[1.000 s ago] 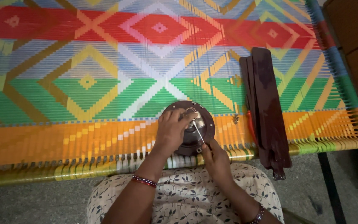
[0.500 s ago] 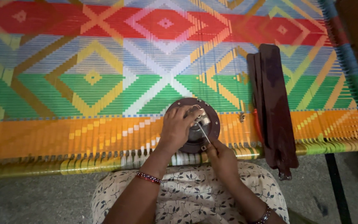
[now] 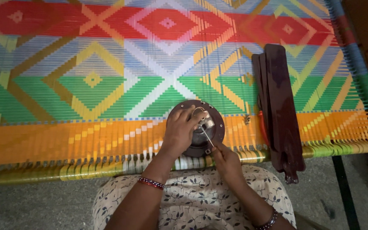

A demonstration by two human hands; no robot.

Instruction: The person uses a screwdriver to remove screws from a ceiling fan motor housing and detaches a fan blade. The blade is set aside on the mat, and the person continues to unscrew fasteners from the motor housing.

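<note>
A round dark brown motor housing [image 3: 215, 123] lies on the woven cot near its front edge. My left hand [image 3: 179, 133] rests on top of it, fingers curled over its silver centre part [image 3: 205, 122]. Just below the housing, my right hand [image 3: 225, 159] pinches a thin metal tool [image 3: 207, 135] whose tip points up into the centre part.
The cot's weave [image 3: 107, 85] is a bright pattern of red, green, orange and yellow. Dark brown fan blades [image 3: 280, 106] lie stacked to the right of the housing, with a red-handled tool [image 3: 262, 126] beside them. Grey floor [image 3: 35, 204] lies below; my patterned lap is at the bottom.
Both hands stay on the housing and the thin tool; only the view has shifted slightly.
</note>
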